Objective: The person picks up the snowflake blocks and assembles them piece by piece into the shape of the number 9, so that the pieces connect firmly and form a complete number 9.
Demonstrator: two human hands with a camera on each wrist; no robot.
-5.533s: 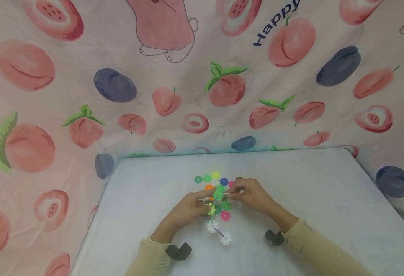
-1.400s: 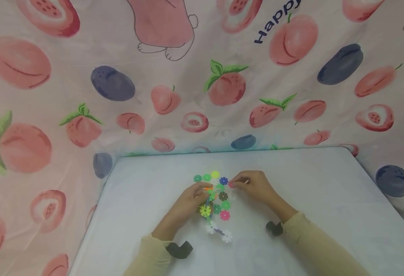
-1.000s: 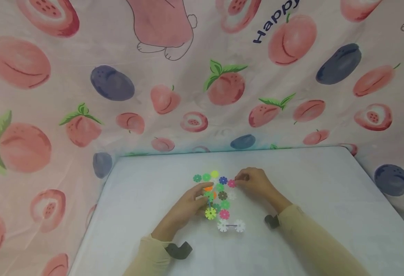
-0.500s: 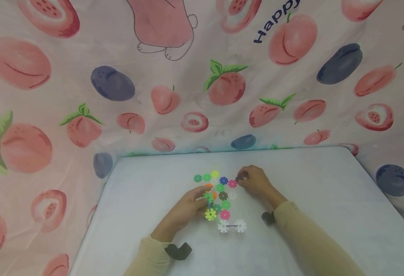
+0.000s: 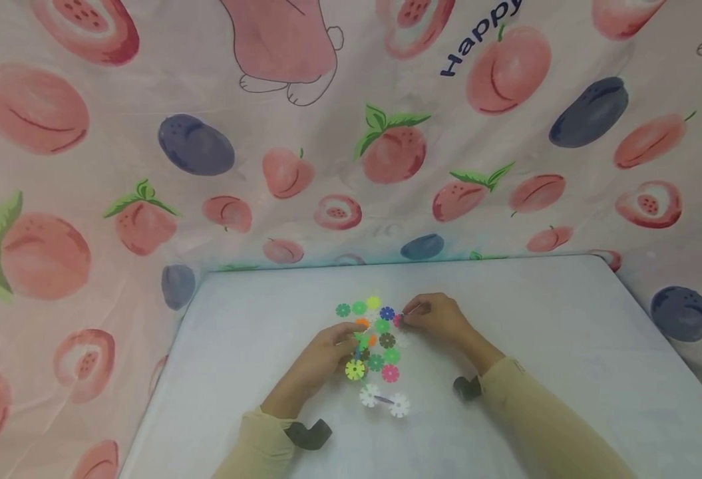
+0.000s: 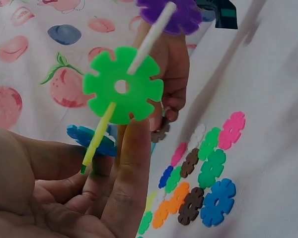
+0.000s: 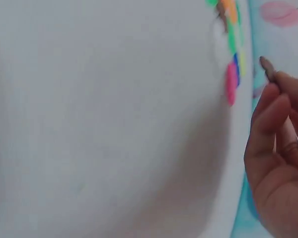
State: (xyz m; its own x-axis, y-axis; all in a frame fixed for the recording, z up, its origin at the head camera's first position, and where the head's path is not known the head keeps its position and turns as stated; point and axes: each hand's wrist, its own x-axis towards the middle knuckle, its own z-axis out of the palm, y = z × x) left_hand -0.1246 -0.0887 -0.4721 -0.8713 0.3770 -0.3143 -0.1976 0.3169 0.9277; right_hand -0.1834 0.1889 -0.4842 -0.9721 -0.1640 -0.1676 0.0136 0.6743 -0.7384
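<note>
Plastic-looking discs are making up the whole build, and it's looking only partway along. The left hand (image 5: 327, 352) is holding the finished bit, a chain of discs (image 6: 131, 96) with green, blue, yellow, white and purple ones slotting edge into edge, up over the desk (image 5: 506, 293). Its fingers are curling round the lower end near the blue disc (image 6: 107, 145), though the exact contact is hiding.

The right hand (image 5: 443, 319) is pinching a single brown disc (image 7: 267, 68) between thumb and finger, well apart from the chain, so that one isn't counting as joined yet. Seems like plenty is remaining too: a patch of loose discs (image 6: 179, 189) is lying a bit left of the desk's middle, toward the far edge, with none of them looking connected.

As for what's getting in the way, the left hand and chain are covering some loose ones in the head view, and a pink disc (image 7: 231, 84) is sitting close by the right fingers. Fruit-print cloth (image 5: 351, 166) is hanging behind the desk's far edge, and dark bits of gear (image 5: 309, 434) are showing near both wrists.
</note>
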